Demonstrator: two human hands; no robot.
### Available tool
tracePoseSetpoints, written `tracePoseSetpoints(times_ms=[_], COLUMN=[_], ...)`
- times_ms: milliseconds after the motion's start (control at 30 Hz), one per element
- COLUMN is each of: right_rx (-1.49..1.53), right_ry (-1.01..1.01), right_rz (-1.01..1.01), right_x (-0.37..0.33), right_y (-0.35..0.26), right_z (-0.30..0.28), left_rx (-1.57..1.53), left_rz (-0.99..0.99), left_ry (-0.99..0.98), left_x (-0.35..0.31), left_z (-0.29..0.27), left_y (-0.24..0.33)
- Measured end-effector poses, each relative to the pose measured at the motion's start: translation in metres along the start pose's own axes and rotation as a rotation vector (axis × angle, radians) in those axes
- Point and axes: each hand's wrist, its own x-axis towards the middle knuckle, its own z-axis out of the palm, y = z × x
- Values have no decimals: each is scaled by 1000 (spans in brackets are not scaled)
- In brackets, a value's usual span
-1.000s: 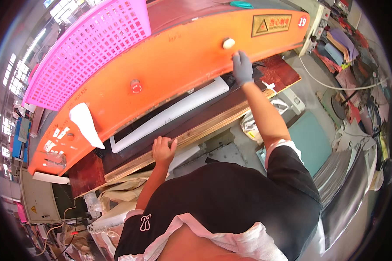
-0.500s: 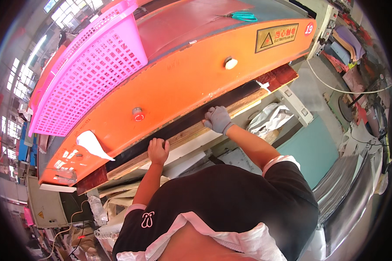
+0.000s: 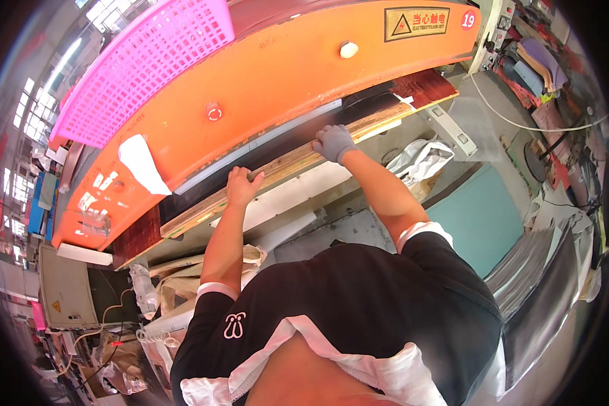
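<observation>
A long wooden board (image 3: 284, 170) with a dark top lies along the front of an orange machine (image 3: 277, 64). My bare left hand (image 3: 242, 185) is closed over the board's near edge, fingers on top and thumb pointing to the right. Farther right, my right hand (image 3: 334, 143), in a grey glove, grips the same edge with its fingers curled. A pale grey strip (image 3: 271, 141) shows on the dark top, close under the machine's front.
A pink plastic basket (image 3: 149, 64) rests on the machine at the upper left. The orange front carries a red button (image 3: 214, 111), a white knob (image 3: 348, 49) and a hanging white piece (image 3: 142, 164). Clear plastic (image 3: 423, 159) and a teal panel (image 3: 480, 216) lie at right.
The board has come out toward me from the machine, with both hands on its edge. The pale strip now shows behind it. My view has tilted down, and the scissors are out of sight.
</observation>
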Motion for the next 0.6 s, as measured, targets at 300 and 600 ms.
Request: tracePoseSetpoints(times_ms=[300,600], right_rx=[103,328], right_ry=[473,354], right_rz=[-12,215], right_x=[-154,-278], right_y=[-18,-37], right_z=[-12,-32], left_rx=[75,-179], left_rz=[164,262], left_ry=[-281,-340], left_x=[-131,-267], left_z=[-45,-57], left_y=[63,101])
